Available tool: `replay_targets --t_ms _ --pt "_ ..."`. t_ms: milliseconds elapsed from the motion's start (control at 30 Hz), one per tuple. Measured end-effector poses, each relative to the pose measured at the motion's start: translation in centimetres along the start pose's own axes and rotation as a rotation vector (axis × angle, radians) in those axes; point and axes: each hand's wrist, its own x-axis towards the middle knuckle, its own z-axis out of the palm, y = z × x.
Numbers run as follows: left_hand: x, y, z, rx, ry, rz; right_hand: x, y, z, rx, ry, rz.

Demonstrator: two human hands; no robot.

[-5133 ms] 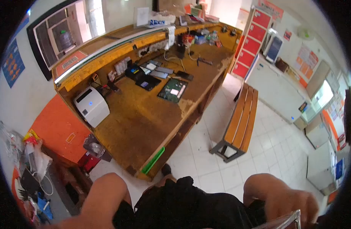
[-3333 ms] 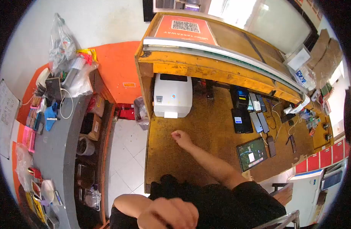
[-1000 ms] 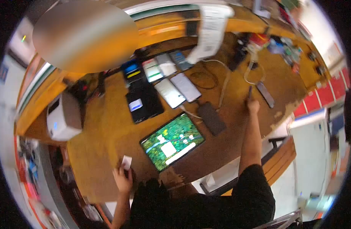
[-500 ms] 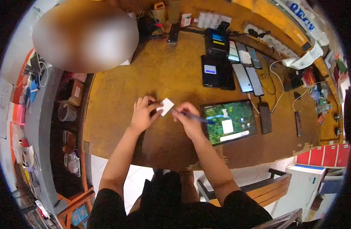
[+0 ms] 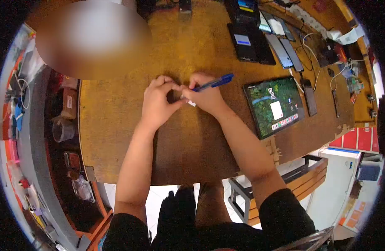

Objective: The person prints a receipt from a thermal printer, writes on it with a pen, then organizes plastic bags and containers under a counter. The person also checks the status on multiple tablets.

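Tablet writing: "07" above "20" reads on the screen of the one tablet (image 5: 274, 106); the icons along its lower edge are too small to name.
Other writing: the lit panel on the black folding device (image 5: 259, 48) is too small to read, as is the blue mark on the white cabinet (image 5: 332, 180).
Pen: one, blue (image 5: 217, 82), tilted up to the right; no brand can be made out.
Paper: one small white piece (image 5: 193, 103), on the wooden counter (image 5: 188, 146) between the hands, mostly covered by the right hand.
Right hand: fingers (image 5: 193, 81) closed around the blue pen, the heel of the hand low over the counter (image 5: 207, 99).
Left hand: curled (image 5: 157, 104), thumb and forefinger reaching to the paper, near the right hand's fingers; whether they pinch it is hidden.
Pale-screened phones: two, side by side (image 5: 280, 52), just beyond the tablet; more lie behind them, partly overlapped in view.
Dark slabs: two, one just right of the tablet (image 5: 309, 97), one farther right (image 5: 336, 103).
Left shelves: one cardboard box (image 5: 69, 103) above one clear tub (image 5: 63, 129).
Bench: one, wooden slats (image 5: 307, 184), beyond the counter's near edge.
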Motion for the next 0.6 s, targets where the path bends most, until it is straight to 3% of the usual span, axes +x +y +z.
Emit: replay_targets --t_ms 267,600 --pt "0.14 -0.63 -0.41 -0.129 -0.063 -0.059 0.29 -0.02 0.07 -0.195 0.031 -0.174" --pt "0.46 -0.19 -0.53 -0.25 -0.056 -0.211 0.27 -0.02 0.12 -0.186 0.108 -0.152"
